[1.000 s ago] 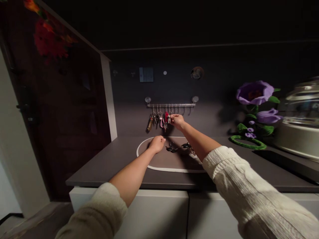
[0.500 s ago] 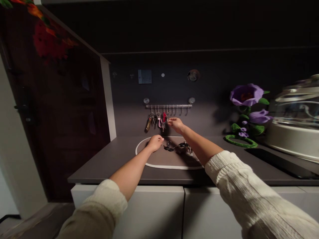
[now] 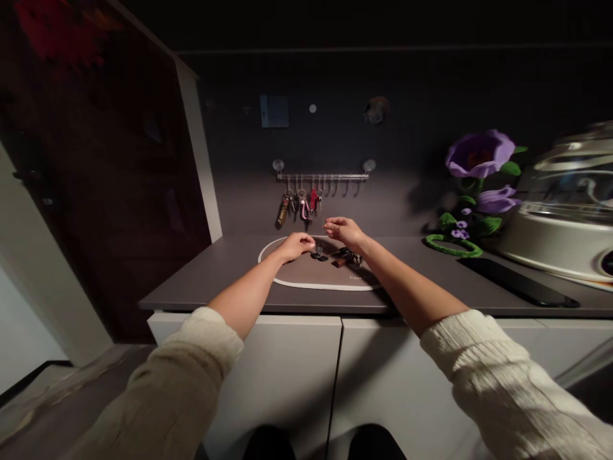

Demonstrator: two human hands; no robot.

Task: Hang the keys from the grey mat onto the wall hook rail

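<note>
My left hand (image 3: 297, 246) is low over the brown mat (image 3: 297, 276), fingers curled and pressed together. Whatever they hold, if anything, cannot be made out. Just right of its fingertips lies a dark bunch of keys (image 3: 319, 255). My right hand (image 3: 345, 232) hovers above the mat with fingers stretched to the left and slightly apart, holding nothing I can see. Under it rest more keys with a brown tag (image 3: 341, 261), partly hidden by the hand and wrist. On the wall, a clear hook rail (image 3: 323, 177) carries several key sets, including a red one (image 3: 313, 198) and a silver one (image 3: 320, 202).
Purple felt flowers (image 3: 480, 155) with a green ring base stand at the right on the counter (image 3: 191, 271). A black phone-like slab (image 3: 520, 281) lies in front of them. Beyond is a cream appliance with a clear dome (image 3: 541, 236). White cabinet doors (image 3: 287, 364) are below.
My right hand has come away from the hook rail, leaving the silver keys hanging there. My left hand has shifted closer to the dark keys on the mat. The view has tilted downward.
</note>
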